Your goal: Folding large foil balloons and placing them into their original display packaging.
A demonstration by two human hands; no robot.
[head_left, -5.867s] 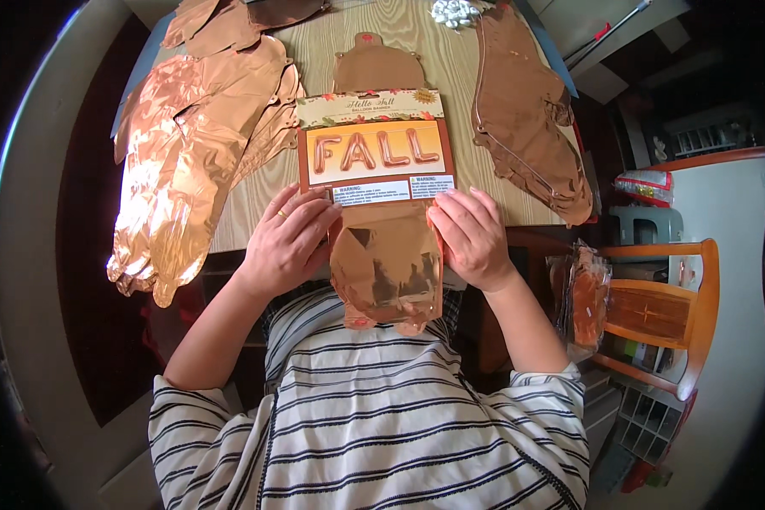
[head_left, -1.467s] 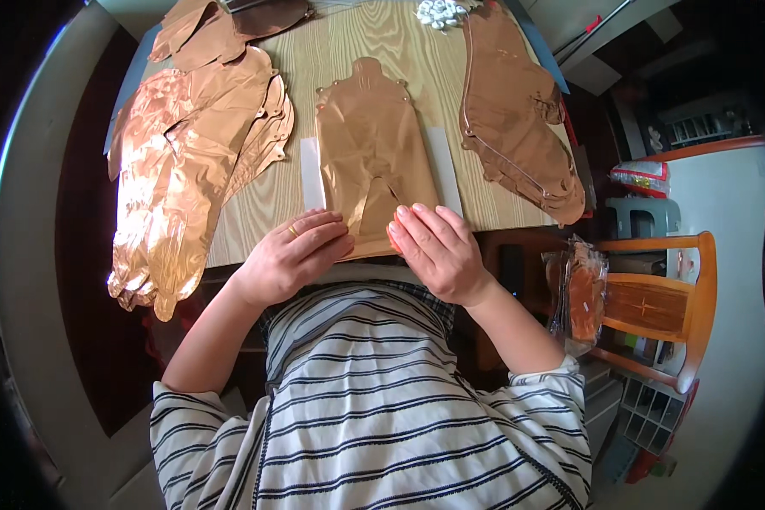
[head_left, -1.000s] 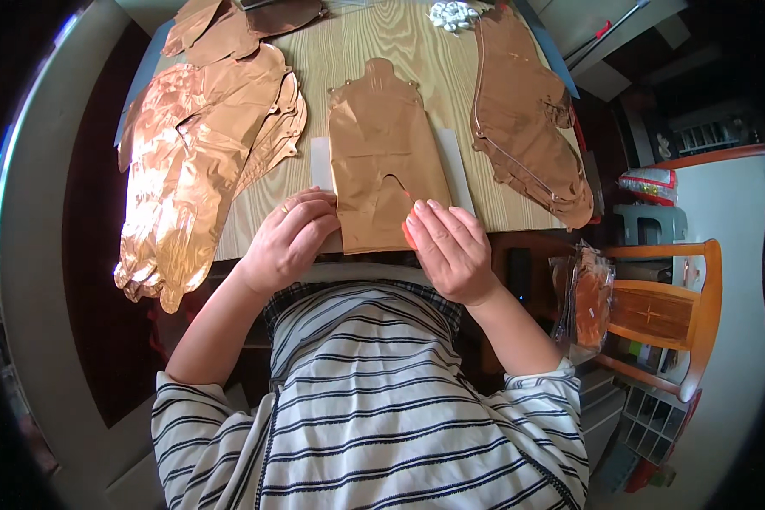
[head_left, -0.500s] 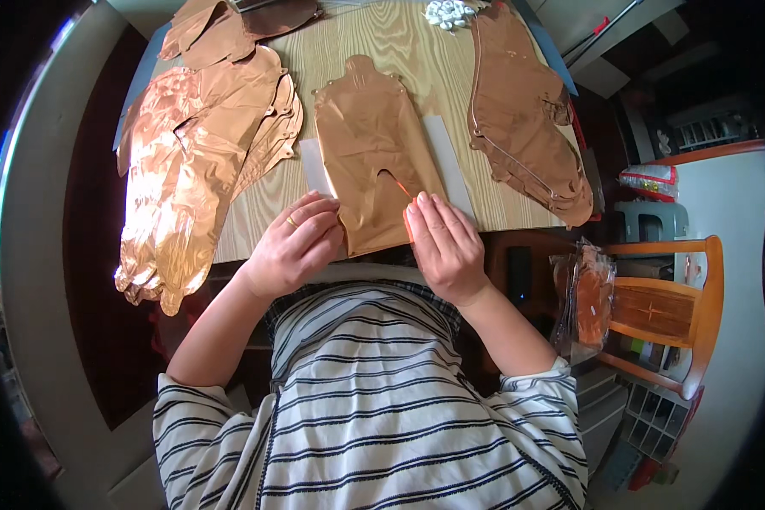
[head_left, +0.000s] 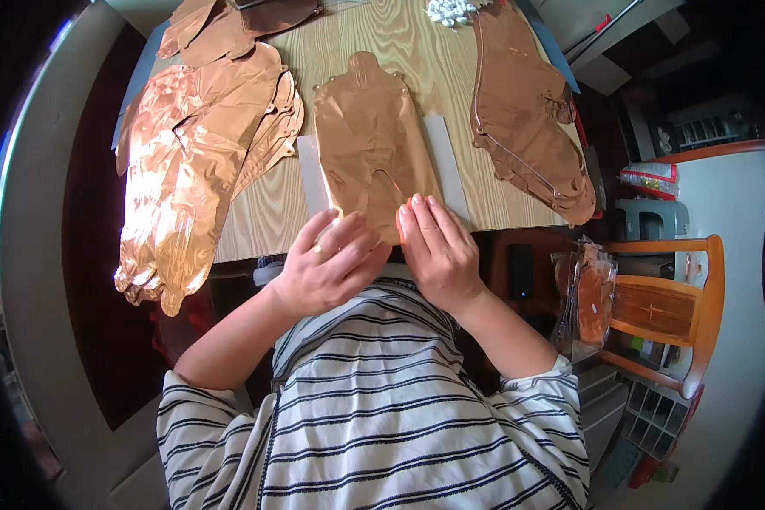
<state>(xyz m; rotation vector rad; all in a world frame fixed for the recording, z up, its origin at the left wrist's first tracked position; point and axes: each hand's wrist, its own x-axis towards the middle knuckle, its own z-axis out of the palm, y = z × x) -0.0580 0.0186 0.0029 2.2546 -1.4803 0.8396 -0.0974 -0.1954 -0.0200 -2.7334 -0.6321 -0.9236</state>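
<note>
A flat copper-coloured foil balloon (head_left: 365,127) lies on the table in front of me, its narrow tab pointing away and a curved slit-like fold near its lower middle. Under it, a pale sheet (head_left: 448,166) shows along both sides. My left hand (head_left: 336,259) is over the balloon's near left corner, fingers apart, bent and slightly blurred; nothing shows in them. At the near right edge, my right hand (head_left: 440,251) has its fingers stretched together on the foil. Its thumb is hidden, and it appears to grip that edge.
More copper foil balloons lie in a pile (head_left: 187,161) overhanging the table's left edge, and in another stack (head_left: 523,110) at the right. Small white pieces (head_left: 450,12) sit at the back. A wooden chair (head_left: 663,306) with a plastic-bagged bundle (head_left: 588,297) stands to the right.
My left hand has moved right and inward from the balloon's left edge, its fingers loosening apart. The right hand and the balloon have barely shifted.
</note>
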